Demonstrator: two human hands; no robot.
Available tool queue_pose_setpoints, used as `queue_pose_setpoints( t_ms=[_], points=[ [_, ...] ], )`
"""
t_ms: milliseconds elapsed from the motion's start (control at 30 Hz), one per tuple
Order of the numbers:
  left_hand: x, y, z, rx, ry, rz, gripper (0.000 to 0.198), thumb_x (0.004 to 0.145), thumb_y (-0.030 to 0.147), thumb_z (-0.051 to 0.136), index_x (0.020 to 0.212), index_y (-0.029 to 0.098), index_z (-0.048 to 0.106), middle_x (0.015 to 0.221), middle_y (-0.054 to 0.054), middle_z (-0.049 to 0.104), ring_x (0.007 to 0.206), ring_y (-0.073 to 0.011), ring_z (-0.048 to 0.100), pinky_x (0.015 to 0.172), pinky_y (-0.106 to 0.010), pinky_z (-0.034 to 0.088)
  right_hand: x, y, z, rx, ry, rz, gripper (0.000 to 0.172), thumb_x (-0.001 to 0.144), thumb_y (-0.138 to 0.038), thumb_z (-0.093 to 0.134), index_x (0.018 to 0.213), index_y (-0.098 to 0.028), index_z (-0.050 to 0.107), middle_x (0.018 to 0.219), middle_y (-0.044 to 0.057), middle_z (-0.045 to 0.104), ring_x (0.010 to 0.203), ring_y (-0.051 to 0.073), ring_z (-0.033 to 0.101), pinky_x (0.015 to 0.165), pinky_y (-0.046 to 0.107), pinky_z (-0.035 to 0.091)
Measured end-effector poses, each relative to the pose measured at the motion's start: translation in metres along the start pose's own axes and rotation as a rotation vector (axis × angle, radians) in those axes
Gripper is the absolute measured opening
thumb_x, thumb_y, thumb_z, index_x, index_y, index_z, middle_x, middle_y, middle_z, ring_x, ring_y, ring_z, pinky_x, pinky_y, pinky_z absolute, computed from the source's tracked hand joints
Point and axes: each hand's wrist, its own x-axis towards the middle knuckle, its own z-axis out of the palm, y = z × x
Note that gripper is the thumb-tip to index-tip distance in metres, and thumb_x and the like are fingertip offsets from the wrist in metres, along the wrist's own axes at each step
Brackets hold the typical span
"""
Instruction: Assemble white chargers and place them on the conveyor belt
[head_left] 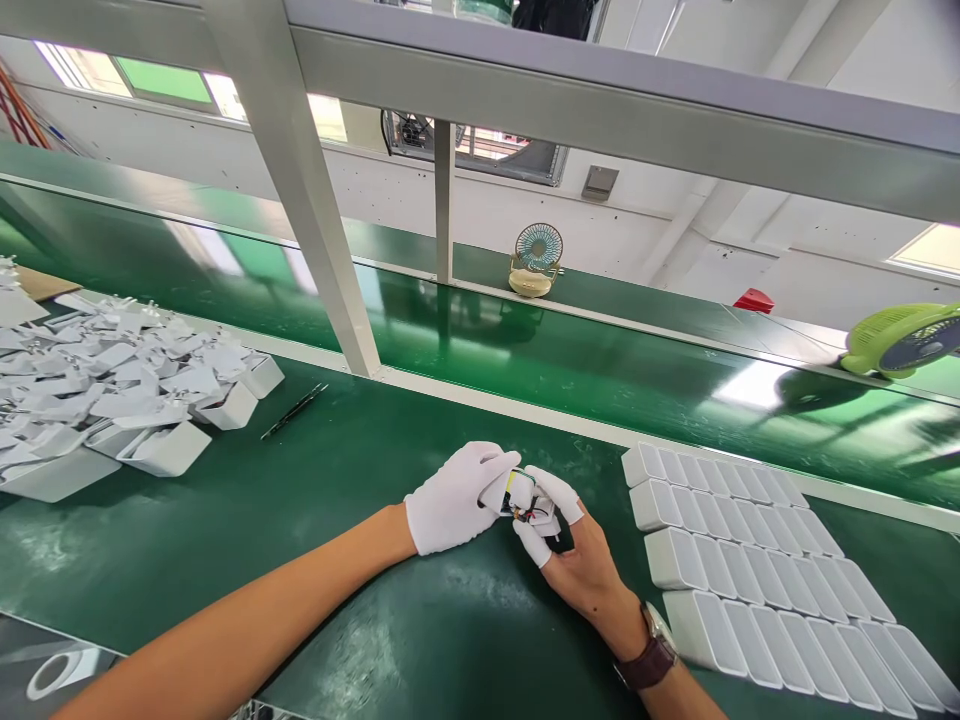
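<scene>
My left hand [459, 497], in a white glove, is closed around one end of a small white plastic device [520, 492]. Inside the device, wires, a yellow strip and some dark inner parts show through its open side. My right hand [574, 545], with white covers on thumb and finger and a watch [654, 645] at the wrist, pinches the device's other end. Both hands hold it just over the green work surface [360, 440]. The fingertips partly hide how its pieces fit together.
Loose white plastic parts [112, 380] are heaped on the left, near black tweezers [295, 411]. Rows of white casings [757, 570] stand on the right. A metal post [300, 190] rises ahead, before a green conveyor belt [465, 330]. Beyond are a small fan [537, 258] and a green fan [900, 340].
</scene>
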Motion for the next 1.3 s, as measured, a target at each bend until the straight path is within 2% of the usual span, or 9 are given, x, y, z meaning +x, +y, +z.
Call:
queue_pose_setpoints(
  t_ms=[167, 333, 467, 600, 767, 867, 1000, 1167, 1300],
  points=[
    [0.004, 0.009, -0.005, -0.128, -0.010, 0.001, 0.070, 0.076, 0.010, 0.065, 0.141, 0.025, 0.043, 0.120, -0.011, 0.062, 0.115, -0.0272, 0.059, 0.095, -0.043, 0.052, 0.001, -0.001, -0.001, -0.026, -0.007, -0.014, 0.061, 0.090, -0.029, 0.067, 0.147, -0.026, 0.045, 0.131, 0.011, 0.063, 0.116, 0.026, 0.064, 0.098, 0.042, 0.057],
    [0.013, 0.020, -0.022, -0.272, -0.212, -0.204, 0.023, 0.084, 0.024, 0.064, 0.107, 0.025, 0.066, 0.091, -0.001, 0.067, 0.085, -0.0191, 0.063, 0.077, -0.031, 0.051, 0.000, -0.003, -0.006, 0.037, 0.030, 0.067, 0.053, 0.097, -0.035, 0.059, 0.147, -0.025, 0.046, 0.127, 0.010, 0.067, 0.115, 0.025, 0.067, 0.101, 0.044, 0.056],
    [0.009, 0.010, -0.017, -0.359, -0.139, -0.427, 0.042, 0.081, 0.031, 0.070, 0.122, 0.024, 0.065, 0.110, -0.004, 0.072, 0.096, -0.0216, 0.066, 0.083, -0.033, 0.055, 0.002, -0.003, -0.010, 0.102, 0.051, 0.129, 0.036, 0.104, -0.032, 0.043, 0.137, -0.024, 0.056, 0.114, 0.007, 0.074, 0.108, 0.023, 0.070, 0.098, 0.043, 0.057],
    [0.005, 0.002, -0.009, -0.442, -0.115, -0.544, 0.047, 0.080, 0.029, 0.069, 0.126, 0.023, 0.063, 0.093, -0.002, 0.073, 0.071, -0.0161, 0.064, 0.065, -0.030, 0.055, 0.005, 0.001, -0.003, 0.012, 0.154, 0.089, 0.029, 0.099, -0.026, 0.054, 0.126, -0.024, 0.063, 0.111, 0.007, 0.073, 0.104, 0.022, 0.071, 0.094, 0.041, 0.059],
    [0.009, 0.010, -0.015, -0.505, -0.115, -0.539, 0.047, 0.087, 0.044, 0.068, 0.128, 0.023, 0.062, 0.108, -0.005, 0.073, 0.084, -0.0191, 0.066, 0.079, -0.035, 0.056, 0.003, 0.006, 0.004, -0.089, 0.036, -0.042, 0.046, 0.098, -0.023, 0.056, 0.144, -0.029, 0.051, 0.146, 0.010, 0.054, 0.135, 0.026, 0.053, 0.111, 0.047, 0.050],
    [0.012, 0.016, -0.022, -0.598, -0.151, -0.462, 0.043, 0.099, 0.050, 0.048, 0.128, 0.022, 0.064, 0.114, -0.007, 0.071, 0.094, -0.0214, 0.065, 0.081, -0.035, 0.055, 0.002, 0.003, 0.004, -0.102, -0.044, -0.106, 0.054, 0.097, -0.022, 0.057, 0.149, -0.033, 0.045, 0.152, 0.010, 0.046, 0.139, 0.027, 0.048, 0.112, 0.048, 0.049],
    [0.014, 0.017, -0.025, -0.621, -0.151, -0.450, 0.048, 0.105, 0.049, 0.030, 0.129, 0.023, 0.064, 0.108, -0.007, 0.071, 0.082, -0.0177, 0.062, 0.076, -0.032, 0.055, 0.002, -0.002, 0.004, -0.138, -0.073, -0.162, 0.064, 0.097, -0.021, 0.057, 0.155, -0.034, 0.034, 0.152, 0.010, 0.045, 0.141, 0.028, 0.044, 0.112, 0.051, 0.048],
    [0.008, 0.013, -0.021, -0.627, -0.086, -0.426, 0.055, 0.097, 0.040, 0.054, 0.149, 0.026, 0.042, 0.138, -0.011, 0.061, 0.094, -0.0198, 0.066, 0.080, -0.035, 0.057, 0.004, -0.001, 0.004, -0.158, -0.072, -0.148, 0.062, 0.096, -0.018, 0.056, 0.153, -0.033, 0.038, 0.144, 0.012, 0.051, 0.130, 0.029, 0.053, 0.106, 0.049, 0.053],
    [0.004, 0.018, -0.018, -0.420, -0.041, -0.415, 0.072, 0.082, 0.030, 0.072, 0.148, 0.031, 0.042, 0.131, -0.007, 0.066, 0.079, -0.0150, 0.065, 0.077, -0.034, 0.058, 0.004, -0.002, 0.002, -0.168, -0.044, -0.168, 0.052, 0.096, -0.014, 0.056, 0.143, -0.036, 0.051, 0.124, 0.010, 0.059, 0.109, 0.025, 0.062, 0.091, 0.045, 0.059]
  ],
)
